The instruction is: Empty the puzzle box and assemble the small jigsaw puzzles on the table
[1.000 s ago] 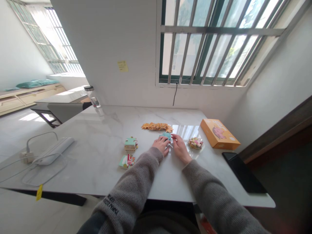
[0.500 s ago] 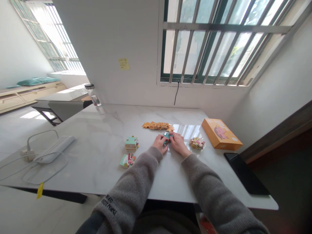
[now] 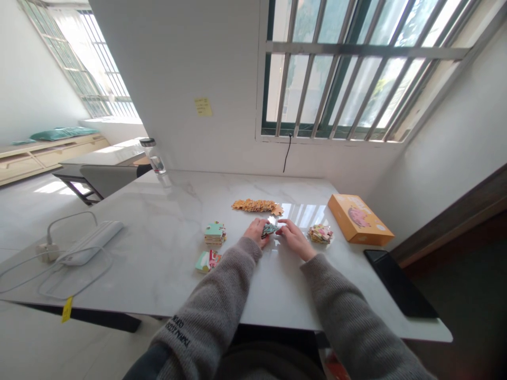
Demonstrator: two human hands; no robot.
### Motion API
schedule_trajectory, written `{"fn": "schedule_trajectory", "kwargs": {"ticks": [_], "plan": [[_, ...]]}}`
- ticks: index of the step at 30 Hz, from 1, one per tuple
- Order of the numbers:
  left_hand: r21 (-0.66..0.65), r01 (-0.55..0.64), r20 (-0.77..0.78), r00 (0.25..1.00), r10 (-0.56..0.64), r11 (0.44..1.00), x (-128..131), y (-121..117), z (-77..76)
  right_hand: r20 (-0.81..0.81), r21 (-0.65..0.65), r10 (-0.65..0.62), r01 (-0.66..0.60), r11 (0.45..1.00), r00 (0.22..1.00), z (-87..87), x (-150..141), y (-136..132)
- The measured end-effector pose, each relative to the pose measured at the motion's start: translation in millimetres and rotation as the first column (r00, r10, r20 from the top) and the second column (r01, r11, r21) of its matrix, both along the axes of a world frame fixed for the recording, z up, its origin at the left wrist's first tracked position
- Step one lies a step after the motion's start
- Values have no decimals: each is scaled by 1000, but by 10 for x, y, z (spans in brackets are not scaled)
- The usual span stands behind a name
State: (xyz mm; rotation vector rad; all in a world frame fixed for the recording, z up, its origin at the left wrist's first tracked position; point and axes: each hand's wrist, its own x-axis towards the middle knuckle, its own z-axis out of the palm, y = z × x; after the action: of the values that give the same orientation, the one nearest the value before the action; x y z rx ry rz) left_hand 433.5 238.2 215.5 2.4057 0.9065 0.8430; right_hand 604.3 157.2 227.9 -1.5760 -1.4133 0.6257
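Note:
A small teal jigsaw piece (image 3: 269, 229) sits at the middle of the white marble table (image 3: 158, 264), held at its left end by my left hand (image 3: 256, 232). My right hand (image 3: 295, 240) lies just to its right, with fingers stretched out and fingertips at or very near the piece. Left of my hands stands a stack of jigsaw pieces (image 3: 215, 233), with a small pile of colourful pieces (image 3: 320, 234) to the right. Farther ahead, a long row of orange pieces (image 3: 257, 206) lies across the table. Another teal-and-pink piece group (image 3: 208, 261) lies near my left forearm.
An orange puzzle box (image 3: 360, 219) lies at the right, and a black tablet (image 3: 400, 282) sits near the right edge. A glass bottle (image 3: 154, 158) stands at the far left corner. A white device (image 3: 91, 243) with cables lies at the left.
My hands have moved slightly apart. The right hand has drawn to the right of the piece, and the piece now shows between my hands instead of being covered by them.

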Motion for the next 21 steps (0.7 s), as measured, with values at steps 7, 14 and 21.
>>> {"fn": "schedule_trajectory", "kwargs": {"ticks": [7, 14, 21], "plan": [[-151, -35, 118, 992, 53, 988, 3, -23, 0, 209, 141, 222, -254, 957, 953, -13, -33, -42], [-260, -6, 141, 989, 44, 966, 34, -54, -37, 208, 183, 105, -144, 973, 972, -7, -83, -19], [-396, -221, 290, 891, 350, 891, -10, -12, 76, 539, 24, 85, -115, 993, 838, 47, -79, -117]]}}
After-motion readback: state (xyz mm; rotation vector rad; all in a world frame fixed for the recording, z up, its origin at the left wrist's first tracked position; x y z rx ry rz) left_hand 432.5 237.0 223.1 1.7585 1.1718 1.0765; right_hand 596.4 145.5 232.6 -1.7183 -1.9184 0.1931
